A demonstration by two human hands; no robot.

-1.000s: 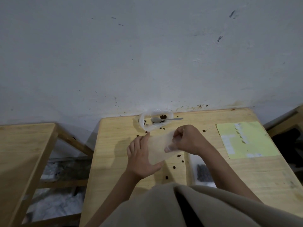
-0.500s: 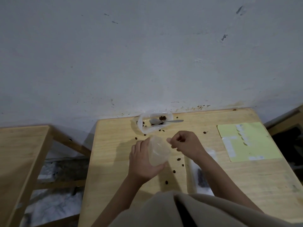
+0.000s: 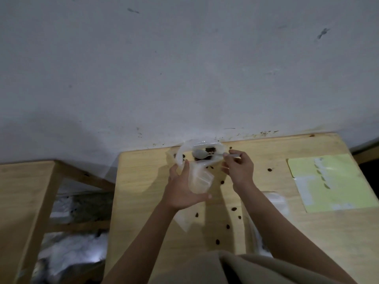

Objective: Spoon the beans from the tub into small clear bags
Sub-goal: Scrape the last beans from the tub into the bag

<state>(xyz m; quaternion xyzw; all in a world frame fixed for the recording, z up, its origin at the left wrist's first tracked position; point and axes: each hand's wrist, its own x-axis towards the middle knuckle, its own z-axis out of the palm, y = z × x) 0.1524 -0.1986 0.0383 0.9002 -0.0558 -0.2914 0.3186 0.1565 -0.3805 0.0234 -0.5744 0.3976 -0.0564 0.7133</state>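
Pale wooden table [image 3: 143,201], far edge against a scuffed grey wall [image 3: 184,68]. Clear plastic tub [image 3: 185,149] sits at the far edge, toward the far-left corner; a few dark brown beans [image 3: 209,149] are left inside it.

Right hand [image 3: 238,169]: thumb and forefinger pinch the handle end of a grey plastic spoon [image 3: 200,154]; the other fingers are loosely curled. The spoon's bowl lies over the tub, beside the beans.

Left hand [image 3: 182,189]: fingers curled round a small clear plastic bag [image 3: 200,180], thumb under its near end. The bag's mouth is turned toward the tub, just beside its near wall; whether they touch, cannot tell.

Loose dark beans [image 3: 227,226] are scattered over the table's middle and toward its near edge. A pale green paper sheet [image 3: 332,181] lies at the right edge. A second wooden table [image 3: 18,191] stands to the left, apart.
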